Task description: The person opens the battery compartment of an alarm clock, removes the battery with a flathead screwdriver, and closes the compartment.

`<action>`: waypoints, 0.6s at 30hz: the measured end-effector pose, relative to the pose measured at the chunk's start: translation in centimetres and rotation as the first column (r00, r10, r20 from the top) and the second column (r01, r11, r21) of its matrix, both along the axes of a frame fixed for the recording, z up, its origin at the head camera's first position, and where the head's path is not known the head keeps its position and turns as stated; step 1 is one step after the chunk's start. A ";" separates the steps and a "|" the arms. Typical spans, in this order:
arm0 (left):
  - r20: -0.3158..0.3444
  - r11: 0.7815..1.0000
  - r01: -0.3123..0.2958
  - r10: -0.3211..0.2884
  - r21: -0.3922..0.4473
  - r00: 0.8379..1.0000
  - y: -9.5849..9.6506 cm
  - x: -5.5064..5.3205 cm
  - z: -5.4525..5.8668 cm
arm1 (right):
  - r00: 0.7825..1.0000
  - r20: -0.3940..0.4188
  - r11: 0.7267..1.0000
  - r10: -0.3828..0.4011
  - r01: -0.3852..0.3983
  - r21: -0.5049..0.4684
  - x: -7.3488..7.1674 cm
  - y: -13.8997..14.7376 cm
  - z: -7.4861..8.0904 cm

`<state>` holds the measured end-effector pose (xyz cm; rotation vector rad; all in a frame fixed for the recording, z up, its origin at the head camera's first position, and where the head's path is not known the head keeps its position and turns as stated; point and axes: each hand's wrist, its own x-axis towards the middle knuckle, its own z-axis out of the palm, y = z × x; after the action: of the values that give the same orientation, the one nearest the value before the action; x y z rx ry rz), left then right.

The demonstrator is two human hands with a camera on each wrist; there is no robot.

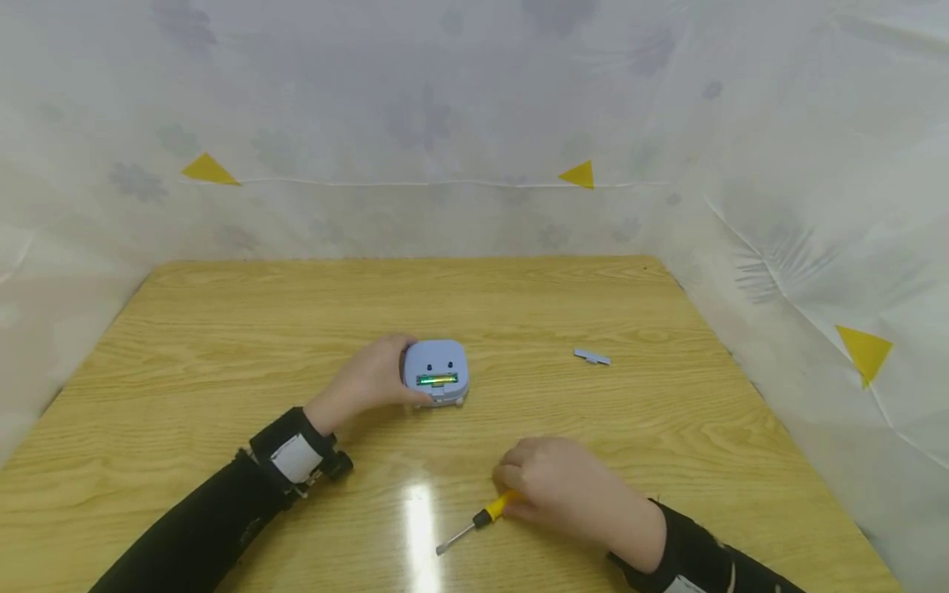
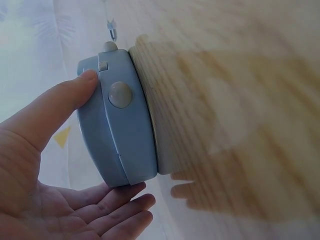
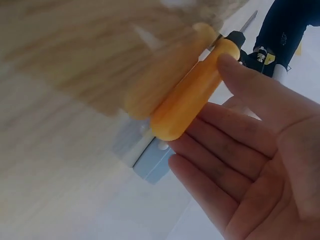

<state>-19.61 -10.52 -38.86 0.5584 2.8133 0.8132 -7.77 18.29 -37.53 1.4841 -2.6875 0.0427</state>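
Note:
A light-blue, rounded-square battery-powered device (image 1: pixel 436 358) lies on the wooden table with its battery compartment uncovered. Inside shows a green and yellow battery (image 1: pixel 437 380). My left hand (image 1: pixel 374 375) grips the device from its left side. In the left wrist view, the thumb (image 2: pixel 75 95) presses on one side and the fingers curl below; a round pale foot (image 2: pixel 120 94) sticks out. Nearer the front, my right hand (image 1: pixel 556 486) pinches the yellow handle of a screwdriver (image 3: pixel 187 100) down at the tabletop. Its metal tip points front-left.
A small light-blue battery cover (image 1: pixel 591 357) lies to the right of the device. Pale patterned sheeting (image 1: pixel 415 99) hangs behind and beside the wooden table (image 1: pixel 296 305), with yellow triangles on it. Light glares off the tabletop near the screwdriver tip.

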 end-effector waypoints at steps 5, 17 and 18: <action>0.008 1.000 -0.002 0.002 0.014 1.000 0.0 0.1 0.0 | 1.000 0.025 1.000 -0.003 0.003 0.003 0.1 -0.1 -0.2; 0.012 1.000 -0.005 0.005 0.022 1.000 0.0 0.0 0.0 | 0.999 -0.018 0.999 0.036 -0.035 0.025 -0.1 0.1 -0.4; 0.012 1.000 -0.005 0.004 0.023 1.000 0.0 0.0 -0.1 | 0.999 -0.025 0.999 0.039 -0.038 0.027 -0.2 0.1 -0.4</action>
<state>-19.63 -10.55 -38.94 0.5488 2.7984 0.8480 -7.94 18.43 -37.97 1.5334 -2.6504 -0.0099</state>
